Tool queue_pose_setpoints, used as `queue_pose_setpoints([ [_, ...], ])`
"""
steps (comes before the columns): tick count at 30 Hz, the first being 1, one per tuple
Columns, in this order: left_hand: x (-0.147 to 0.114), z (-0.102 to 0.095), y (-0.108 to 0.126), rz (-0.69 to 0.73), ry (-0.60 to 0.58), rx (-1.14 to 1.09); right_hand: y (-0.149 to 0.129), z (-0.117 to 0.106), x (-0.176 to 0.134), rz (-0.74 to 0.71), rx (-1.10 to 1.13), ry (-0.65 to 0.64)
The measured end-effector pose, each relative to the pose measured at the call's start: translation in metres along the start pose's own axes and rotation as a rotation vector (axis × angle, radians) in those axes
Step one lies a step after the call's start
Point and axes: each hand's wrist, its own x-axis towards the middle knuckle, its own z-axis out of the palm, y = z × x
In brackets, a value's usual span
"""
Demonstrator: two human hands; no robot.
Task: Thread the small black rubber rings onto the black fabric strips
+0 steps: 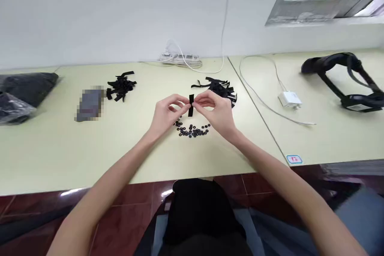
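Observation:
A short black fabric strip point(191, 111) hangs upright between my two hands above the table. My left hand point(168, 113) pinches its left side with thumb and forefinger. From the other side my right hand point(216, 113) pinches it too, the fingertips of both hands almost meeting. Whether a small part is held against the strip cannot be seen. Just below my hands lie several small dark round washer-like discs point(193, 132), scattered on the tabletop. Behind my right hand is a heap of black strips point(220, 87), partly hidden by that hand.
Another pile of black strips point(122, 87) lies left, beside a blurred-out dark object point(89, 105). Black plastic bags point(27, 88) rest far left. A power strip point(180, 58) stands by the wall. To the right are a white charger point(289, 99) with cable and a black headset point(349, 82).

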Motion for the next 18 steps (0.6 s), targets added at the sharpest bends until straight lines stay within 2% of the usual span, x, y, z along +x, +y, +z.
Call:
queue_pose_setpoints([
  [5,-0.0007,-0.0015,0.0044,-0.008,0.011,0.052,-0.0014,-0.0006,0.0,-0.007,-0.093,-0.026],
  [10,-0.0013,-0.0004,0.0065,-0.019,0.009,0.064,-0.0011,-0.0008,0.0,0.01,-0.081,-0.059],
  [14,0.0004,-0.0005,0.008,-0.13,-0.025,-0.061,-0.0012,-0.0015,0.0025,0.12,-0.031,-0.094],
  [18,0.0029,-0.0021,0.0072,-0.252,-0.093,-0.198,0.0005,-0.0032,0.0057,0.269,0.057,-0.186],
])
